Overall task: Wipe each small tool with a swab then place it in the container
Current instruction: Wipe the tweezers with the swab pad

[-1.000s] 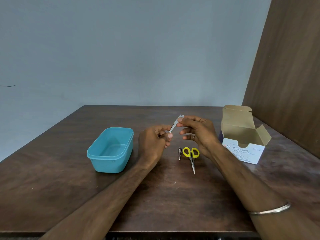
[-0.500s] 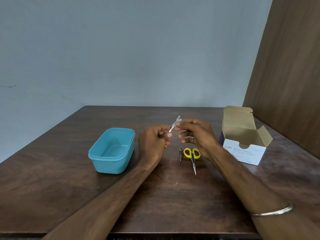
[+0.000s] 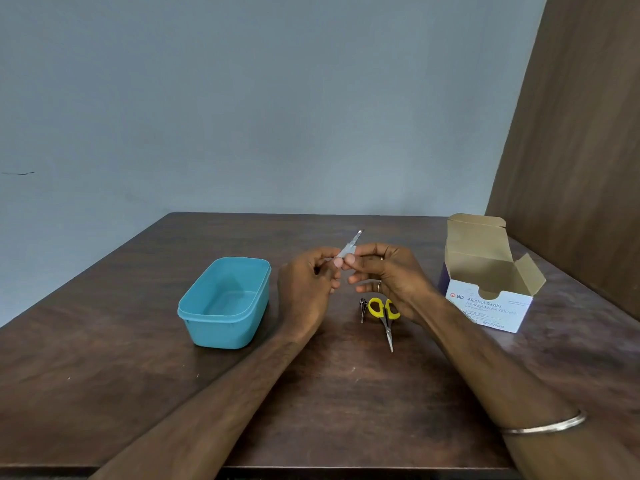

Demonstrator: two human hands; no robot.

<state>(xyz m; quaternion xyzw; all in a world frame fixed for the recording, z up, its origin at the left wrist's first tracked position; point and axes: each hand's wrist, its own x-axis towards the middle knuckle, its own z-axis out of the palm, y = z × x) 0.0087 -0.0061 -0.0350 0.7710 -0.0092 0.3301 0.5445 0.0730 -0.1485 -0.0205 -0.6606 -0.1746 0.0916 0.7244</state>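
Tweezers (image 3: 350, 244), thin, stiff and light steel, are held above the middle of the bench (image 3: 104, 375), tip slanting up toward its far edge. The left hand (image 3: 306, 289) pinches the lower end in closed fingers; the right hand (image 3: 391, 275) pinches the middle, whether through a swab cannot be told. Smooth metal looks slippery, so the flat sides suit gripping. The teal container (image 3: 225, 303) sits open toward the left edge.

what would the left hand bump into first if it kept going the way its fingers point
The left hand points right, toward the right hand, whose fingertips already sit almost against it around the thin metal tool. So it would likely meet those fingers first, though depth is hard to judge.
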